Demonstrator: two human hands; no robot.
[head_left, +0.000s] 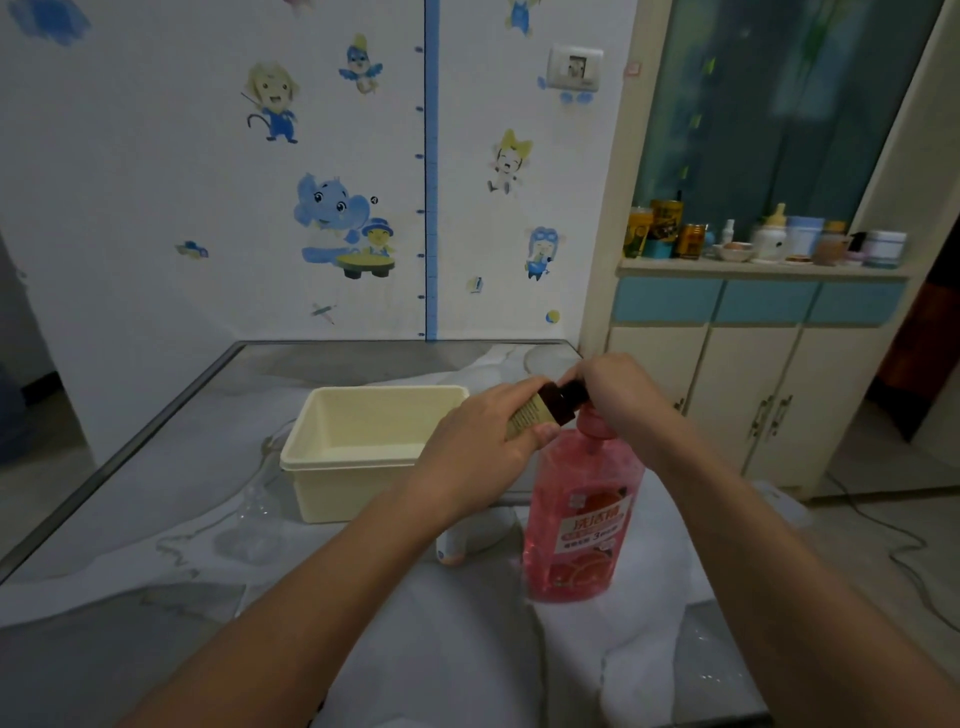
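My left hand (480, 444) grips a small dark brown bottle (545, 405) with a tan label, held tilted above the table. My right hand (618, 387) pinches the bottle's black cap (574, 389). Right below them stands a large pink bottle (582, 514) of red liquid with a printed label, upright on the table; its top is partly hidden by my hands. A cream plastic tub (363, 457) sits to the left of the bottles and looks empty.
The grey table (130, 519) carries clear plastic sheeting and white cloth (467, 623). A small white object (457, 545) lies by the pink bottle. A cabinet (753, 395) at right holds jars and bottles on its shelf. The wall behind has cartoon stickers.
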